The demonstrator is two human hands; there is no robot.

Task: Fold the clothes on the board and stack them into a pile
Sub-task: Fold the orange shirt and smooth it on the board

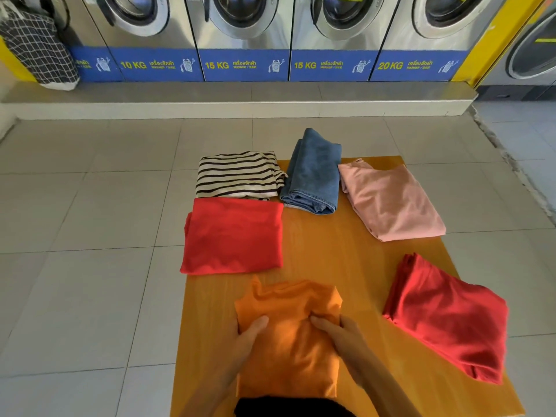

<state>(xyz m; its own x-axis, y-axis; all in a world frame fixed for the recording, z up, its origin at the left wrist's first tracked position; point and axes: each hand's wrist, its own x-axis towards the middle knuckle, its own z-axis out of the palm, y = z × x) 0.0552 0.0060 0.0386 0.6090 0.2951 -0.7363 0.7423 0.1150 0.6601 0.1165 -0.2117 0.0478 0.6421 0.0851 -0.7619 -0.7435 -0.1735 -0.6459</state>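
While flat on orange shirt [288, 341]: both hands [252, 335].

I am looking into a self-service laundrette. A row of steel front-loading washing machines [240, 22] lines the far wall on a raised step [234, 99], each with a round glass door and a blue panel [243, 65] marked by load: 10 KG, 15 KG, 15 KG, 20 KG. The floor [90, 236] is pale tile, and a checked laundry bag [39, 49] leans at the left.
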